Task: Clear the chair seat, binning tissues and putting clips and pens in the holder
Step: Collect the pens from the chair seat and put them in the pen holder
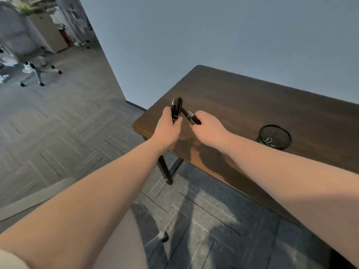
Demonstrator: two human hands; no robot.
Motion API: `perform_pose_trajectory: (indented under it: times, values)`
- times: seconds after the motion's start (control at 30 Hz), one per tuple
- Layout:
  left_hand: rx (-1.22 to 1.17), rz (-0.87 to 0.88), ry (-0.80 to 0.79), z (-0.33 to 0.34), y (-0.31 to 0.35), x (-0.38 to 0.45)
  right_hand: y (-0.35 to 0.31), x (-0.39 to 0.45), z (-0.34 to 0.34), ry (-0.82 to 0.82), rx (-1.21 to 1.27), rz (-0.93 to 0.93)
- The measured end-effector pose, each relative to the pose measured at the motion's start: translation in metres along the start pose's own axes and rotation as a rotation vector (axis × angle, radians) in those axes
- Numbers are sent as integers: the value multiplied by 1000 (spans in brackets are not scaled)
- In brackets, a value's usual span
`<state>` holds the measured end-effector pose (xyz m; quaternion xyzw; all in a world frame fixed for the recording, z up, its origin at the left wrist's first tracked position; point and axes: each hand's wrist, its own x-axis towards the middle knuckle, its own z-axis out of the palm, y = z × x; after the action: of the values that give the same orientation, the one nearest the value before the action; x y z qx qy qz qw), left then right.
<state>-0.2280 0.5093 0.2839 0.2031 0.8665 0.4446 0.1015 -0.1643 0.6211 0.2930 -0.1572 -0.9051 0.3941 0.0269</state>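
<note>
My left hand (168,126) is closed around a bundle of black pens (176,107) that stand upright out of the fist, above the left end of the dark wooden desk (242,98). My right hand (208,124) grips another black pen (189,116), angled so its far end meets the bundle. A black mesh holder (274,135) stands on the desk to the right of both hands, with a binder clip (270,141) lying inside it. The grey chair seat (38,197) lies low at the left, mostly hidden under my left forearm.
The desk's black metal leg (165,169) stands below its left corner. A chair castor (164,236) sits on the grey carpet near the bottom centre. Another office chair (33,61) and a cabinet stand far off at the upper left. A blue-grey wall runs behind the desk.
</note>
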Motion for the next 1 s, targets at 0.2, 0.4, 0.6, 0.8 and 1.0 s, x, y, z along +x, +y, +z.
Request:
perform_pose_trajectory:
  times: [0.2,0.4,0.6,0.8,1.0]
  values:
    - [-212,27,-66,79,81,18,53,-7,-90,187,265,154]
    - [-415,-14,-131,153,131,27,117,-18,-144,387,633,291]
    - [-478,-72,-147,202,150,27,160,-21,-151,459,746,353]
    - [-499,-161,-178,235,144,25,179,-15,-145,508,743,351]
    - [-446,-188,-174,247,130,22,192,-13,-133,456,562,330]
